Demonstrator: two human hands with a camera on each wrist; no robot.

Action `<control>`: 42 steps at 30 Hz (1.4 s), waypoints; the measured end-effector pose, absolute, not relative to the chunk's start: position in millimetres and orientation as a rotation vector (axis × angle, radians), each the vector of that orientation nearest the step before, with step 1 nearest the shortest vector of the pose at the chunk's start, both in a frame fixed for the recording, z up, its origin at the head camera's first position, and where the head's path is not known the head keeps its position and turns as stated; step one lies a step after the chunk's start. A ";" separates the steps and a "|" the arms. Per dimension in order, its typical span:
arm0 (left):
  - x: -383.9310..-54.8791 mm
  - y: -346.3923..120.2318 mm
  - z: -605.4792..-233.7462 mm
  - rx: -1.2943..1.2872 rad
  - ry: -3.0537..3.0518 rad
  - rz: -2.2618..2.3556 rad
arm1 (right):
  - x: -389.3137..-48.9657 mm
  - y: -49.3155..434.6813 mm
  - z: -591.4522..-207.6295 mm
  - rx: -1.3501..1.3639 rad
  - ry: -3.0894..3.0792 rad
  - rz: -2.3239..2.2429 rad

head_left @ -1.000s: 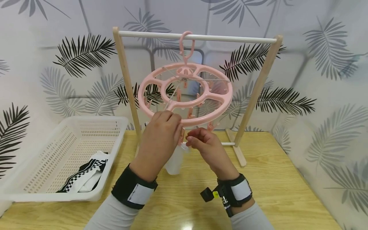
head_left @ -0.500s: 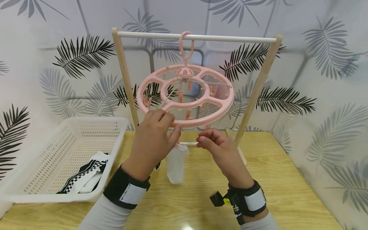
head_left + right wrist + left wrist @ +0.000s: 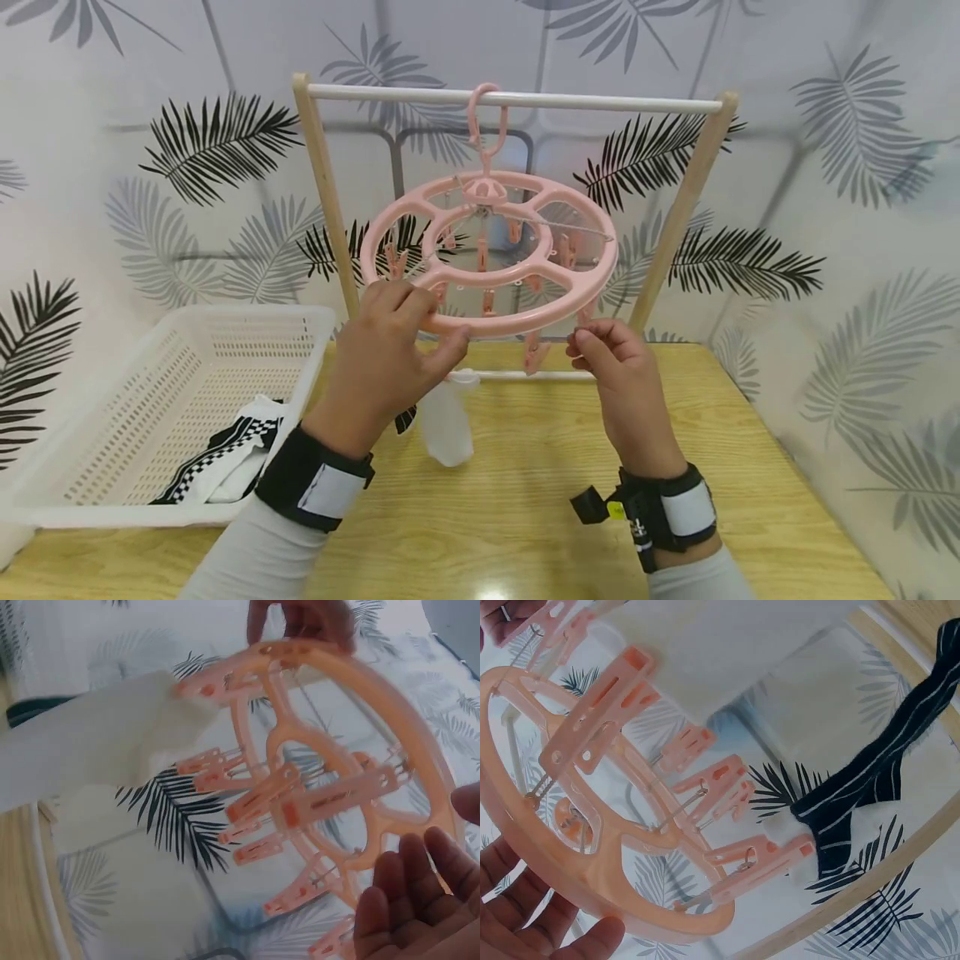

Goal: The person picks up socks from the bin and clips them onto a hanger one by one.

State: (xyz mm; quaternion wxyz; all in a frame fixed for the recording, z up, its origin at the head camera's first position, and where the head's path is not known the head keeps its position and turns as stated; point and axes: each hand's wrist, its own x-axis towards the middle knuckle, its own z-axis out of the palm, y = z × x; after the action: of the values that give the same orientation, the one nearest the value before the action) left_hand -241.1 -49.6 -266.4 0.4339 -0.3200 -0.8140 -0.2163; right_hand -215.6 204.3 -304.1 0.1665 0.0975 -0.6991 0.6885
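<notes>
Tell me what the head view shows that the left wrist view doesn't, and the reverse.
Only the head view: the white basket, the checkered cloth lying in it, and the black wrist straps.

Only the left wrist view: the striping on the dark cloth and the pink clip gripping its end; the head view catches just what seems a scrap of that cloth.

Both: the pink ring hanger, the left hand holding its rim, and the white cloth hanging below.
</notes>
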 end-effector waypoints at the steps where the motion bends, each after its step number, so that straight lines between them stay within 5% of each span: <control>1: -241.0 -51.0 -266.1 -0.797 -2.026 -0.543 | -218.4 204.4 -305.1 0.309 -2.023 1.974; 12: -240.1 -58.5 -262.3 -0.792 -2.042 -0.575 | -237.4 191.0 -304.4 0.705 -2.213 2.063; 42: -243.4 -64.6 -259.8 -0.902 -1.953 -0.589 | -231.7 179.7 -313.1 0.670 -2.213 2.107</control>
State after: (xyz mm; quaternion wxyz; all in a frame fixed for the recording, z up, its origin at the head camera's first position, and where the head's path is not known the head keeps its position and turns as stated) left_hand -243.4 -64.6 -259.8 0.4398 -0.3631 -0.7864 -0.2371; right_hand -231.7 179.7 -313.1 0.0067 0.2141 -0.7075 0.6734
